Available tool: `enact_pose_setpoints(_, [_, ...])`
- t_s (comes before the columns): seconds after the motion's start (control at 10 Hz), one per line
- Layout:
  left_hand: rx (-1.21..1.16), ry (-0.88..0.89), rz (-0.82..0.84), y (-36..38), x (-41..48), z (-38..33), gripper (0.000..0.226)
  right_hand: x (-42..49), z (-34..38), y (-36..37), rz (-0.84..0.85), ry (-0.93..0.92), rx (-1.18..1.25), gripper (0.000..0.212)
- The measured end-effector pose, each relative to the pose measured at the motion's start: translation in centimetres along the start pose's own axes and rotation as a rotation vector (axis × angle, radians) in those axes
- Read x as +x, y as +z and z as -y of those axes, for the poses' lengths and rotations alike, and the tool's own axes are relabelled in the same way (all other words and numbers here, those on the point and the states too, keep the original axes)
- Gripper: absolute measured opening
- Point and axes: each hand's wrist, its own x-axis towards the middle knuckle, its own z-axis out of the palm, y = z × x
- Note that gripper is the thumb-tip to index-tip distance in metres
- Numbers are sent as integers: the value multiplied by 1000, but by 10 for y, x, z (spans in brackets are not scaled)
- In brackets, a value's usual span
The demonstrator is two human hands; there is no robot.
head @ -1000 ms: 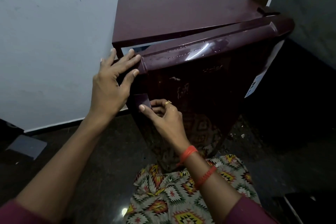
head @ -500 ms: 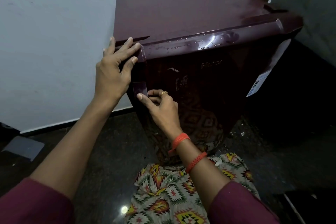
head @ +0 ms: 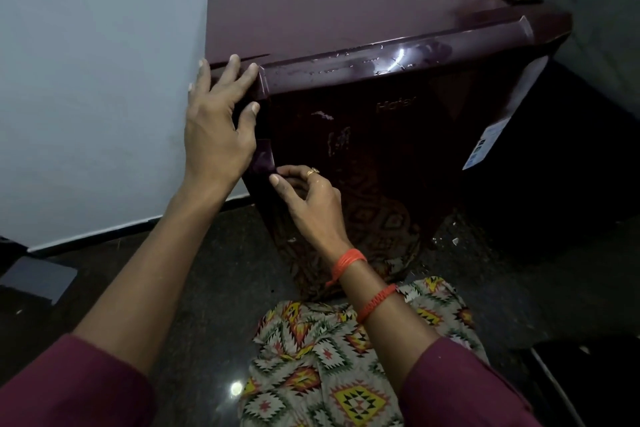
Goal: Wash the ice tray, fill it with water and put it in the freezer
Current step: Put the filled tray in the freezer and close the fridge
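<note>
Maroon glossy door [head: 381, 156], left hand [head: 216, 128] flat, right hand [head: 308, 199] pinching handle [head: 263, 161].

dark speckled floor [head: 235, 288] carries the maroon fridge [head: 346, 10], left side beside the white wall [head: 86, 80]; grey flat panel [head: 34, 279] lies far left, white chips [head: 455, 241] by the fridge's right base

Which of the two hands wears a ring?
The right hand: a gold ring sits on one finger, and it pinches the refrigerator door handle. The left hand, flat on the door's top corner, has none.
</note>
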Motion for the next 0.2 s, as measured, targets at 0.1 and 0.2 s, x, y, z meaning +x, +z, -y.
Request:
enact_pose_setpoints(0.1, [49,16,6,8,-18,-10,59,-14,-19,-21,-34,-17,-84,20])
enact_pose_setpoints(0.2, [23,11,-6,18,-47,-23,60,-32,-41,-51,-111,18,-143,17])
